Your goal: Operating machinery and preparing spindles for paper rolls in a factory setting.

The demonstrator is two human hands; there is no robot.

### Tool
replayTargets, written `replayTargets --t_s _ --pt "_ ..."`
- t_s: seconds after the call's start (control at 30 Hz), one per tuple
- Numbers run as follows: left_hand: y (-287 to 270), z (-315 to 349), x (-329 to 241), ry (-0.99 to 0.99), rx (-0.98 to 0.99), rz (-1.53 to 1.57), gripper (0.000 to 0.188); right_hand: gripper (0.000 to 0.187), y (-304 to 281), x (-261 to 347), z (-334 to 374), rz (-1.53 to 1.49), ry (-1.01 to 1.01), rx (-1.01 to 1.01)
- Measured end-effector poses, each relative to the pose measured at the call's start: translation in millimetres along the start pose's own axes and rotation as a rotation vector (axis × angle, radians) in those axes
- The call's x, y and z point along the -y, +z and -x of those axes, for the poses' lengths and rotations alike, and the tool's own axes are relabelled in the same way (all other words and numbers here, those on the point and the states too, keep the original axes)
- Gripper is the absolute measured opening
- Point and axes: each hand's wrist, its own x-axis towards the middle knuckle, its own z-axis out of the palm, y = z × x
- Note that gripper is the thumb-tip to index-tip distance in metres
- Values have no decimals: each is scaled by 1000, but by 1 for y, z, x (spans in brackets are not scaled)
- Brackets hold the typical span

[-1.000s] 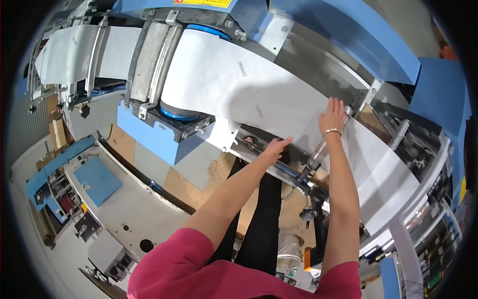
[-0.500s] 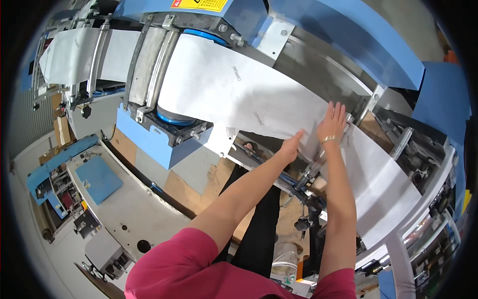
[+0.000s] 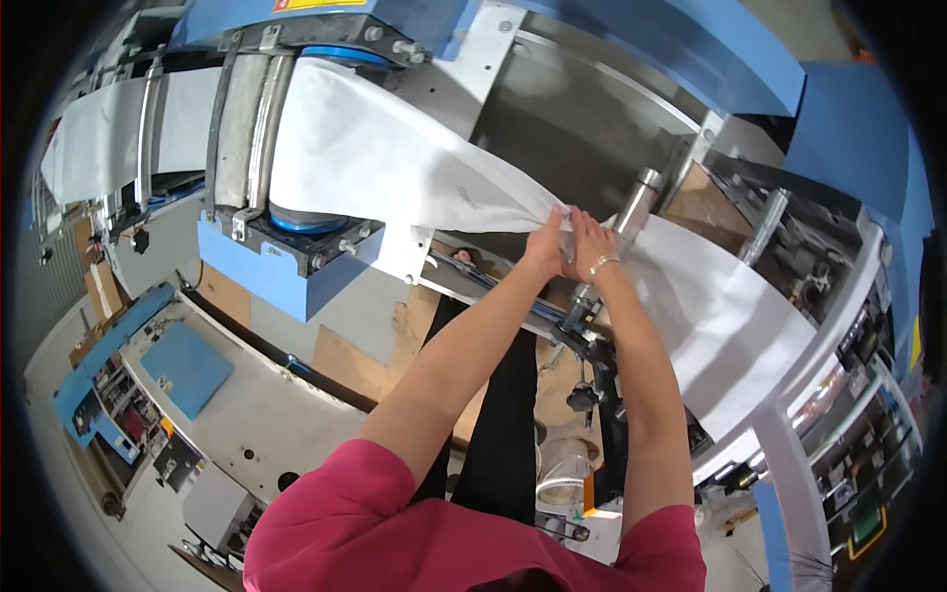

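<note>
A wide white paper web (image 3: 395, 158) comes off a roller with blue ends and narrows into gathered folds at my hands. My left hand (image 3: 546, 247) is closed on the bunched web, thumb up. Right beside it, my right hand (image 3: 594, 245) is also closed on the gathered part, its fingers pressed together; a bracelet circles that wrist. A shiny metal roller (image 3: 639, 202) stands just right of the hands, partly covered by them. Beyond it, another stretch of white web (image 3: 710, 316) spreads flat toward the lower right.
A blue machine cover (image 3: 671, 49) arches along the far side. Steel rollers (image 3: 258, 128) and a light-blue side plate (image 3: 266, 266) stand at the left. Below the hands is a black knob (image 3: 584, 398) on a bracket. A beige bench (image 3: 266, 395) with a blue panel (image 3: 187, 365) lies lower left.
The web, spread flat before, is now pinched into folds between my hands. Both hands have come together and closed on it, uncovering the metal roller. The whole view has shifted slightly.
</note>
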Motion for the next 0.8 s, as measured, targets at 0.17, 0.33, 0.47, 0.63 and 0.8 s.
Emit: replayTargets --t_s 0.17,0.33,0.47,0.63,0.8 --pt "-5 21 -2 180 -76 -431 38 22 0 -6 -4 59 27 -158" --pt "23 115 -7 719 220 -1848 33 20 2 -12 1 149 30 -148" --pt "46 96 -17 1340 225 -2380 48 26 23 -19 -4 155 64 -274" --pt "47 60 -44 1056 398 -2521 20 30 -22 -2 17 -172 -78 -253" --pt "34 45 -57 994 621 -2387 18 27 -36 -6 15 -503 37 86"
